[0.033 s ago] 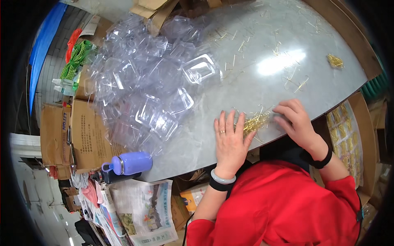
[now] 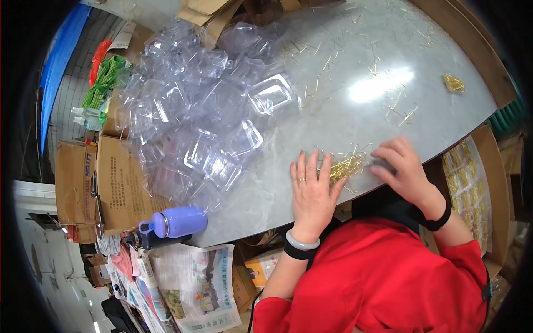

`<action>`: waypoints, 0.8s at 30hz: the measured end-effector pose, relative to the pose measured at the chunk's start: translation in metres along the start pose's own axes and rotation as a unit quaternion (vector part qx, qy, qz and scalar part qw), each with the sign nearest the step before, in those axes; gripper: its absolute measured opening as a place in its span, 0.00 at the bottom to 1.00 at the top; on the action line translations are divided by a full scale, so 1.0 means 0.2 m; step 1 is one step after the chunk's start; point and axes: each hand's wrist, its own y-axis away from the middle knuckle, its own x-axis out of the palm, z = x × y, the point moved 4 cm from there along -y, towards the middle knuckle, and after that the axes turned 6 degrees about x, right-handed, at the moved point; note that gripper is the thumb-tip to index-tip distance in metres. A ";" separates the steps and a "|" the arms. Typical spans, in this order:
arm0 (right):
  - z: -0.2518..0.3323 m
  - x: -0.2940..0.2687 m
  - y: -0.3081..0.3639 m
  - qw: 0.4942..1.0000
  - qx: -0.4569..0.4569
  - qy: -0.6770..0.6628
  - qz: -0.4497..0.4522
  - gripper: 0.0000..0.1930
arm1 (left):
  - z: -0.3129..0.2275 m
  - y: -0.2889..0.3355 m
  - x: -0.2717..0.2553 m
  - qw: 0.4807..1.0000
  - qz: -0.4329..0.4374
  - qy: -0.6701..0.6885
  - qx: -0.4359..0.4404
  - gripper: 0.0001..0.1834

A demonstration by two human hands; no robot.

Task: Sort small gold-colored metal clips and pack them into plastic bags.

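- Looking down, in the head view, on a heap of gold wires point(image 2: 347, 167) on the grey table point(image 2: 256, 202), close to the near edge and between the two hands.
- Laid palm down: the left hand point(image 2: 312, 191), open, with fingers straight and slightly apart, set against the left side of the heap, thumb at its lower edge.
- Poised just right of the heap: the right hand point(image 2: 401, 171), with fingers bent and partly curled, blurred at the tips; cannot tell whether pinching a wire or empty.
- Scattered farther up the table: loose wires point(image 2: 408, 115), thin and sharply bent, plus a compact clump point(image 2: 453, 82) near the right edge.
- Piled at left: clear boxes point(image 2: 216, 105), with a purple bottle point(image 2: 186, 221) lying on its side below.
- Standing beyond the table at right: an open carton point(image 2: 499, 183) with gold packs point(image 2: 469, 183) inside.
- Judging by looks: very light, stiff yet springy, smooth enough to slip, apt to snag on one another, hardly fragile but easily bent out of shape.
- Best gripped with fingertips by a free end jutting from the heap, then eased out gently rather than tugged.
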 end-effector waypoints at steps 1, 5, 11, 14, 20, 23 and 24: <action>0.03 -0.04 0.02 0.999 -0.020 0.024 0.021 0.15 | 0.00 0.00 0.00 1.000 0.005 0.004 0.005 0.37; 0.05 0.00 0.08 0.996 -0.066 0.058 0.033 0.16 | -0.02 -0.01 -0.05 0.998 0.024 0.041 0.037 0.47; 0.10 0.11 0.08 0.997 -0.048 0.057 -0.003 0.18 | -0.01 0.01 -0.04 0.997 0.037 0.033 0.050 0.55; 0.15 0.11 0.10 0.999 -0.048 0.015 0.006 0.21 | 0.00 0.02 -0.03 0.997 0.041 0.033 0.057 0.52; 0.17 0.11 0.13 0.996 -0.084 0.021 0.013 0.23 | 0.02 0.02 -0.02 0.996 0.056 0.018 0.064 0.49; 0.15 0.13 0.14 0.995 -0.092 0.024 0.029 0.19 | 0.02 0.02 -0.03 0.996 0.062 0.030 0.064 0.49; 0.13 0.14 0.13 0.995 -0.091 0.020 0.037 0.18 | 0.01 0.02 -0.04 0.995 0.062 0.039 0.064 0.49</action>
